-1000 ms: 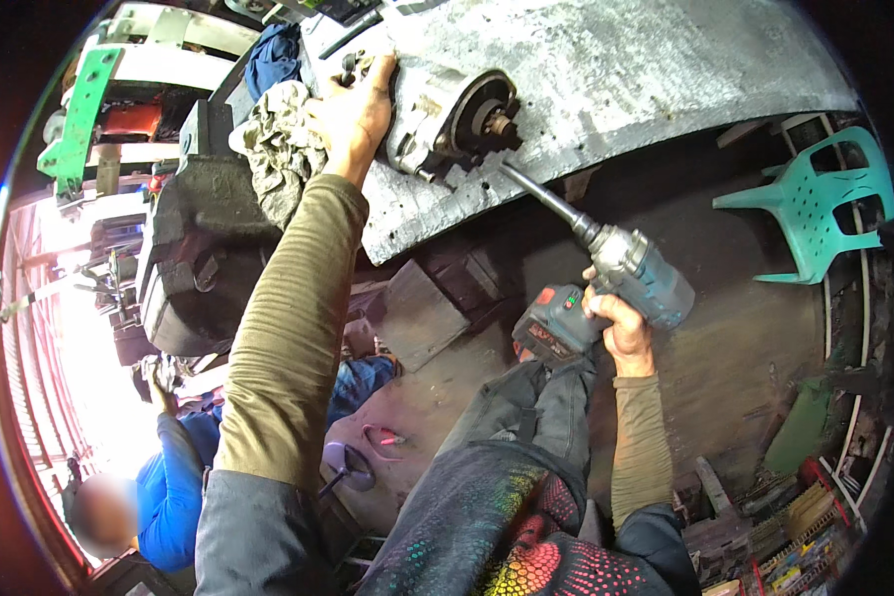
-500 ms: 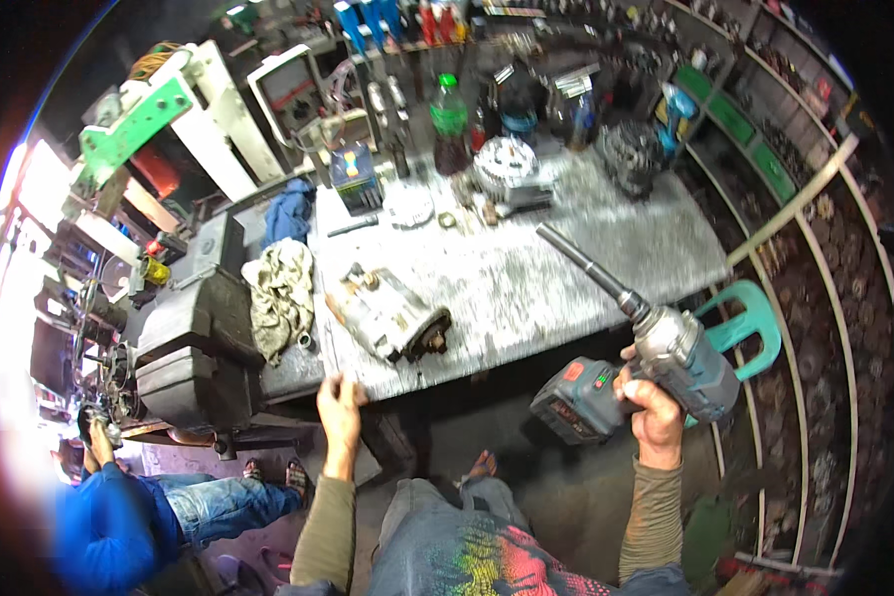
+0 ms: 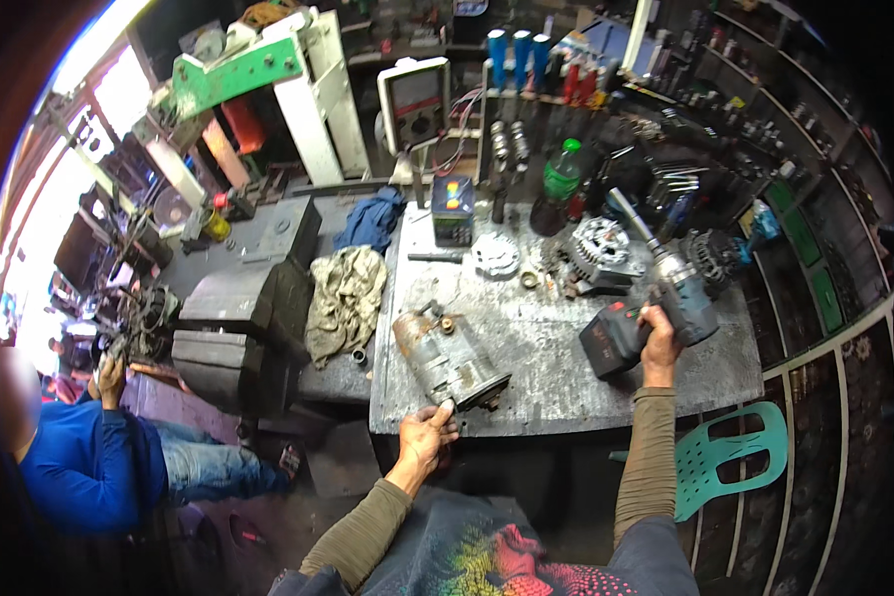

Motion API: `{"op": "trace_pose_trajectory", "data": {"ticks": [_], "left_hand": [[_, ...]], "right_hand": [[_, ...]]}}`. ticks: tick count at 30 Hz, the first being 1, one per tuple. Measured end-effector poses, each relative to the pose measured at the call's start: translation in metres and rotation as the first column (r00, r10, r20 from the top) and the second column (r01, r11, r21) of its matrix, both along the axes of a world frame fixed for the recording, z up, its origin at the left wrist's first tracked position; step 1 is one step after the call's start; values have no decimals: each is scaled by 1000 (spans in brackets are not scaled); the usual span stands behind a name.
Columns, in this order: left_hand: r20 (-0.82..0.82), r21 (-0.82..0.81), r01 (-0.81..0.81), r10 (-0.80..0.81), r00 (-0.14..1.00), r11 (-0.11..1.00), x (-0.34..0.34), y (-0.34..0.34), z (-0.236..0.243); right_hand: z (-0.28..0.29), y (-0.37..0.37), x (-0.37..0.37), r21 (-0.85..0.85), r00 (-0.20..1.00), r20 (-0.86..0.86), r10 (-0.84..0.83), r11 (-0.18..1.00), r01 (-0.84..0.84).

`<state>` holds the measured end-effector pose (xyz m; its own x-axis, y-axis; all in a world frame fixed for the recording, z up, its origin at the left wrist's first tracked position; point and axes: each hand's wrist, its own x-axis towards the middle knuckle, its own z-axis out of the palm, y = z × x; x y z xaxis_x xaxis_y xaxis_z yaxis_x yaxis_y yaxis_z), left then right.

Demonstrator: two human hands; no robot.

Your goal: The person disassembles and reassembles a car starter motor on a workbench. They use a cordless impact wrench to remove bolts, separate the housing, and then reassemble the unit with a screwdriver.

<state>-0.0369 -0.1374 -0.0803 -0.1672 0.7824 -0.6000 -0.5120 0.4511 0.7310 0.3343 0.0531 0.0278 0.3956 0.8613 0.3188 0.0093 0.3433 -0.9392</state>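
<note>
My left hand (image 3: 425, 438) is at the workbench's (image 3: 556, 392) front edge, fingers closed on the near end of a worn cylindrical metal motor (image 3: 439, 348) lying on its side. My right hand (image 3: 662, 341) grips a cordless impact wrench (image 3: 687, 293) with a long socket extension pointing away from me, over the bench's right part; its battery (image 3: 611, 343) is at or just above the metal top. Behind them lie a metal alternator (image 3: 601, 248), a pale round housing (image 3: 497, 253) and a black box (image 3: 453, 217).
Cream rag (image 3: 343, 308), blue cloth (image 3: 368, 221) and large vise (image 3: 228, 313) are at left, near a co-worker (image 3: 79, 467) in blue. A green-capped bottle (image 3: 561, 174) and tool racks (image 3: 536, 70) stand behind. A teal chair (image 3: 725, 457) and parts shelves (image 3: 834, 427) are at right.
The view has swung up to show the whole bench. My left hand left the motor, then returned to its near end. The wrench has moved forward from beside the bench to over it.
</note>
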Motion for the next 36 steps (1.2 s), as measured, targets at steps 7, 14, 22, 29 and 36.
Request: {"op": "trace_pose_trajectory", "data": {"ticks": [7, 14, 22, 29, 36], "left_hand": [[73, -49, 108, -105, 992, 993, -2, -12, 12], [-28, -39, -18, 17, 999, 999, 3, -7, 20], [-100, -115, 30, -42, 994, 993, 39, -53, 23], [-309, -59, -3, -16, 951, 998, 10, -61, 60], [-354, 60, 68, -43, 934, 996, -48, 10, 78]], "right_hand": [[3, -11, 18, -151, 997, 74, 13, 989, -2], [1, -111, -11, -73, 901, 330, -281, 944, 322], [-105, -174, -143, -590, 611, -641, 465, 211, -779], [-112, -163, -189, -507, 559, -808, 186, 263, -821], [-134, -164, -232, -656, 853, -490, 180, 568, -497]]}}
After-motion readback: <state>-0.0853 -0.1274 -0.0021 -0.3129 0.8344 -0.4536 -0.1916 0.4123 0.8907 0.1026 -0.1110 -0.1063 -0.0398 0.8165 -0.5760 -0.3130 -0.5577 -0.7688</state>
